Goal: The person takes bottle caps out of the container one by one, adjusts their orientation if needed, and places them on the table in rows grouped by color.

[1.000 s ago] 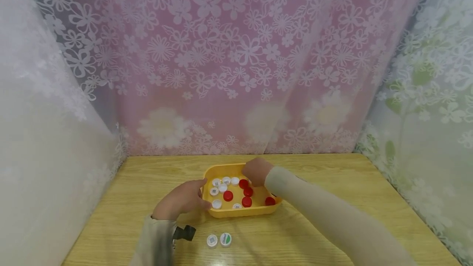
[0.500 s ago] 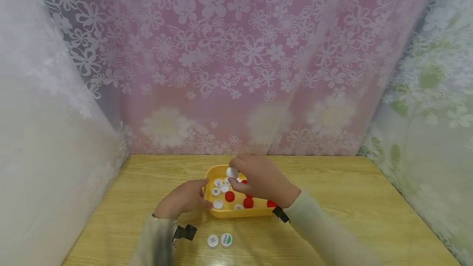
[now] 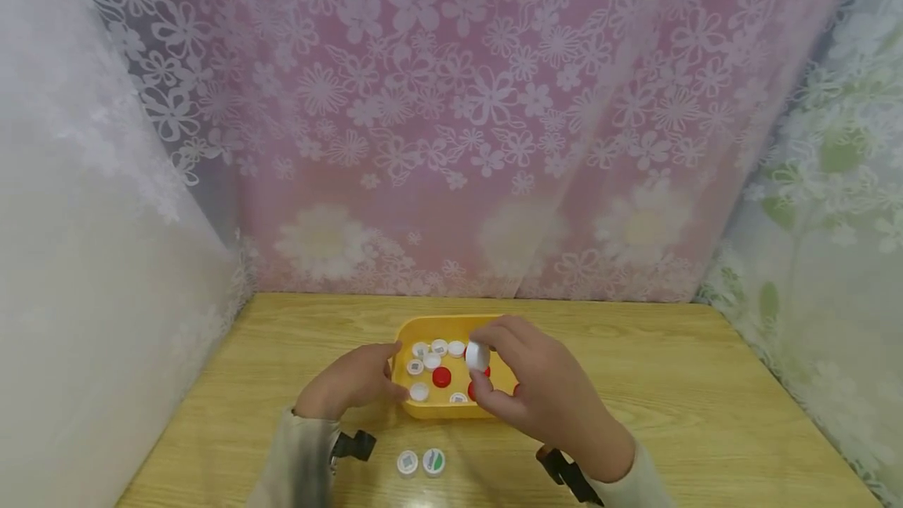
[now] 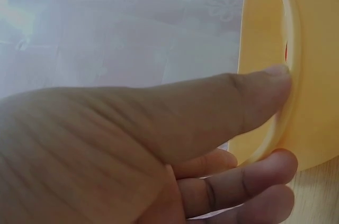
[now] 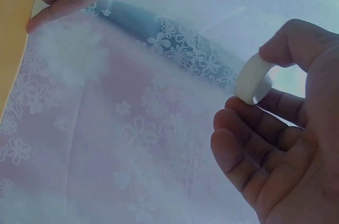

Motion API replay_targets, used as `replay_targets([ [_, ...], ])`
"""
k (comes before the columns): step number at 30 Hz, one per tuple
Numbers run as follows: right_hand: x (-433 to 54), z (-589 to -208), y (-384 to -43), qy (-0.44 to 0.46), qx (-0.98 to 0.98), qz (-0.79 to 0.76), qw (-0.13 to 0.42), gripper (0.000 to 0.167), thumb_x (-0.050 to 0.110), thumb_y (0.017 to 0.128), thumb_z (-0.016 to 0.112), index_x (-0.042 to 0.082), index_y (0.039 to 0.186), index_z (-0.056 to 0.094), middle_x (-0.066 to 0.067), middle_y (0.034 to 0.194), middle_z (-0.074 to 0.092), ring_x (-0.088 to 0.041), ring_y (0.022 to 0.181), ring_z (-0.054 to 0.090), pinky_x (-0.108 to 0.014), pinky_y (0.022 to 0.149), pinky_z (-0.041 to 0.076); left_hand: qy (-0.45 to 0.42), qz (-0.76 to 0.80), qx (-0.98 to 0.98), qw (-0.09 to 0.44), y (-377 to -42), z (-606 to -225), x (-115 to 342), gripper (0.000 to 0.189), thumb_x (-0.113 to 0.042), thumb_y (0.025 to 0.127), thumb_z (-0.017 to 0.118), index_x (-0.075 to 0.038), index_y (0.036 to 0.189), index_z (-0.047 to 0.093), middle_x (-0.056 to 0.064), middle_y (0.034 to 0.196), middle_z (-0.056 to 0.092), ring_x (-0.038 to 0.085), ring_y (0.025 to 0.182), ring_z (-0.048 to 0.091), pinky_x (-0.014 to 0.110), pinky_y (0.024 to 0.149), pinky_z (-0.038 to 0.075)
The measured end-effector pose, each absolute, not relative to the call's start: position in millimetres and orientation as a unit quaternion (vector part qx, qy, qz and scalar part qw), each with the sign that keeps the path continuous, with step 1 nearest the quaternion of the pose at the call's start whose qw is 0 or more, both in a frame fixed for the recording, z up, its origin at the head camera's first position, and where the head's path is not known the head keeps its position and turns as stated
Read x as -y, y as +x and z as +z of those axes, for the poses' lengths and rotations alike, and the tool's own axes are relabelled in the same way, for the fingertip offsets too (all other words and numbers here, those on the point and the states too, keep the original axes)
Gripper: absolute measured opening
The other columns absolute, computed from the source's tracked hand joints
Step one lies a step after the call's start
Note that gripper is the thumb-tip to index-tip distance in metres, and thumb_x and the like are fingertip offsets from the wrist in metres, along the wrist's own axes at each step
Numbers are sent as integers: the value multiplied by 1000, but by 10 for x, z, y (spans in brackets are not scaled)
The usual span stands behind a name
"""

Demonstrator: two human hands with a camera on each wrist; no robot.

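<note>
A yellow plastic tray (image 3: pixel 451 411) sits on the wooden table, with red caps (image 3: pixel 441 377) and white caps (image 3: pixel 419 392) inside. My left hand (image 3: pixel 349 382) grips its left end; in the left wrist view the thumb (image 4: pixel 259 89) lies on the rim and the fingers are below it. My right hand (image 3: pixel 553 390) pinches a white bottle cap (image 3: pixel 477 357) between thumb and fingertips, raised over the tray's right half and turned on edge. The right wrist view shows this cap (image 5: pixel 253 79) side-on. My right hand hides part of the tray and some red caps.
On the table in front of the tray lie two white caps, one with a grey square mark (image 3: pixel 407 462) and one with a green and white print (image 3: pixel 433 461). A pink flowered curtain (image 3: pixel 423 139) hangs behind the table (image 3: pixel 303 335), and pale curtains flank both sides.
My right hand was down in the tray's right part, then came up with a white cap, and has drawn right and toward me. The left hand stays at the tray's end.
</note>
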State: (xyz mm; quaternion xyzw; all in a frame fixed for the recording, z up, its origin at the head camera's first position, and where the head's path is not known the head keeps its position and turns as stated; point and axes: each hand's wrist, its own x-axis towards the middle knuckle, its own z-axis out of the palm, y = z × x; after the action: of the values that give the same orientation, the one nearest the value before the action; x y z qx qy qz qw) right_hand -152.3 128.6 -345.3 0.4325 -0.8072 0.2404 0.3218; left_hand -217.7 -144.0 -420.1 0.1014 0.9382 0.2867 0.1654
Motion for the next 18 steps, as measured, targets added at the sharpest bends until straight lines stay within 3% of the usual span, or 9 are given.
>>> replay_targets([
  [10, -1252, -3427, -1422, 437, 815, 208, 320, 30, 16, 80, 76, 13, 108, 67, 5, 97, 64, -7, 76, 54, -16, 61, 49, 101, 287, -938, 164, -2185, -4186, 1432, 88, -29, 83, 89, -10, 157, 45, 0, 93, 63, 18, 82, 57, 37, 75, 51],
  [13, -1264, -3436, -1358, 423, 849, 182, 261, 25, 24, 83, 79, 17, 102, 65, 10, 90, 60, -3, 70, 48, -14, 58, 45, 99, 287, -938, 166, -2181, -4193, 1431, 88, -29, 83, 89, -10, 157, 45, 0, 93, 62, 18, 82, 56, 37, 75, 51],
  [18, -1260, -3487, -1331, 384, 907, 135, 109, 21, 32, 90, 78, 20, 93, 62, 16, 76, 48, -1, 61, 39, -16, 54, 38, 103, 288, -937, 166, -2175, -4204, 1439, 89, -29, 83, 89, -9, 158, 44, 0, 91, 62, 18, 81, 56, 36, 73, 51],
])
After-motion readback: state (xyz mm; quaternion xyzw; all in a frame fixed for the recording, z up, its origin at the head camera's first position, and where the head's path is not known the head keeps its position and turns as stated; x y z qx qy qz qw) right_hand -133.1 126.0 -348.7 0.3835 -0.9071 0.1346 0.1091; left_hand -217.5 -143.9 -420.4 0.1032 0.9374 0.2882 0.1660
